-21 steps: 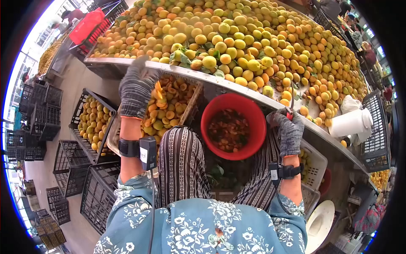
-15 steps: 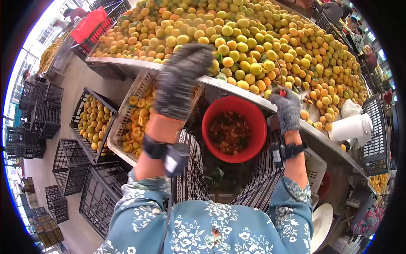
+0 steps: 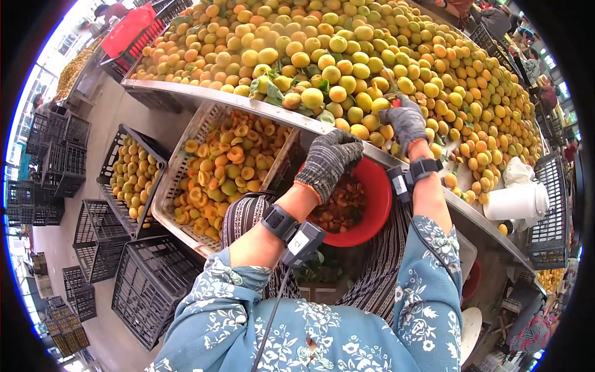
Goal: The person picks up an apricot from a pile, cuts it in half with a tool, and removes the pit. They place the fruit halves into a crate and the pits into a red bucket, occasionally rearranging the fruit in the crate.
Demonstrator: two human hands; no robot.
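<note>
My left hand (image 3: pixel 330 162), in a dark grey knit glove, is over the upper left part of a red bowl (image 3: pixel 383 204) of brown-orange pieces. Its fingers are bent together; whatever they hold, if anything, is hidden. My right hand (image 3: pixel 406 124), gloved in grey, is closed at the edge of the heap of yellow-orange fruit (image 3: pixel 372 56), on something with a small red part showing at the fingertips. Left of the bowl, a white crate (image 3: pixel 162 201) holds halved, opened fruit (image 3: pixel 226 158). A metal table rim (image 3: pixel 248 106) runs between the heap and the bowl.
Black crates (image 3: pixel 158 291) stand on the floor at the left, one (image 3: pixel 162 166) holding whole fruit. A white container (image 3: pixel 517 201) lies at the table's right side beside another black crate (image 3: pixel 548 211). Other people (image 3: pixel 496 22) are at the far right and far left.
My left hand has moved right and down, from the table rim to above the red bowl. My right hand has moved slightly up and left. Leaves and fruit behind the left hand are now uncovered.
</note>
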